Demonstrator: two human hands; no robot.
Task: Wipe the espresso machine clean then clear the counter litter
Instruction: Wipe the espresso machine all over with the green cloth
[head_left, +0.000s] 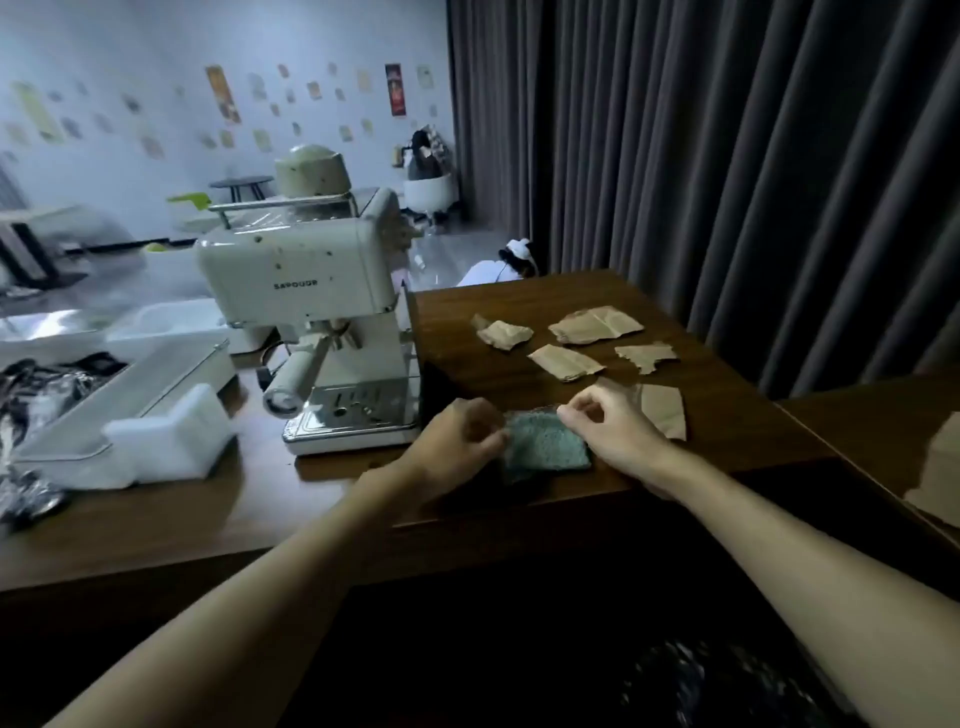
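A folded teal cloth (545, 447) lies near the front edge of the dark wooden counter (727, 431). My left hand (457, 441) pinches its left edge. My right hand (613, 426) pinches its upper right corner with curled fingers. Just left of the cloth stands a cream espresso machine (306, 291) with dark specks on its body and its portafilter handle (293, 376) pointing toward me. Several torn brown paper scraps (595, 325) lie on the counter behind my hands; one scrap (665, 408) sits right beside my right hand.
White foam packaging blocks (166, 436) and a white tray (130, 395) sit left of the machine, with black wrapping (31, 389) at the far left. A grey curtain (727, 156) hangs behind the counter. A brown paper piece (940, 467) lies on the surface at right.
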